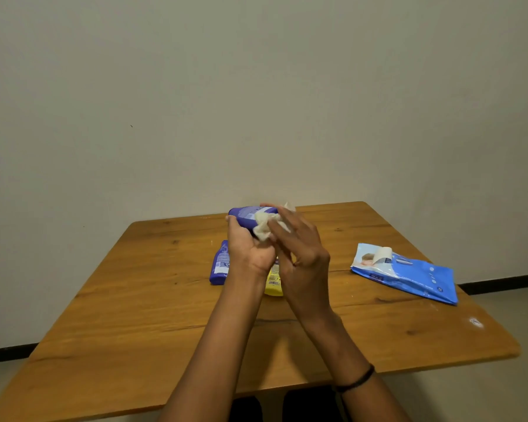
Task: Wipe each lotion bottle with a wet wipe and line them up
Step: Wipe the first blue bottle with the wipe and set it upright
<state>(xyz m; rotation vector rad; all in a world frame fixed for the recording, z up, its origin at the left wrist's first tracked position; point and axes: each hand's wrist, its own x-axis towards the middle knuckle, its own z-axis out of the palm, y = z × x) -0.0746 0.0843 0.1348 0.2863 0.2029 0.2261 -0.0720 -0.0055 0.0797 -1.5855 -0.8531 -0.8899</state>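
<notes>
Head view, we go big to small. Wooden table (134, 315) fills the lower half. A blue wipes pack (409, 274) lies on its right side with the flap peeled up.

Two bottles lie flat mid-table, partly hidden behind the hands: a second purple bottle (218, 264) and, just beside it, a yellow bottle (273, 283). We judge neither is lined up yet.

The purple bottle (244, 216) is lifted above the table centre, lying roughly sideways in the air. We judge it to be light, stiff plastic and slick once wet. It is best held round the body near one end, leaving the rest free for wiping.

Both forearms reach forward and meet at the middle. The left hand (249, 248) comes from below, palm up, its fingers and thumb wrapped round the bottle's lower side. The right hand (302, 248) lies over it, fingers close together and clamped on the bunched wet wipe (262, 225), pressing it against the bottle. One corner of the wipe pokes out above the fingers.
</notes>
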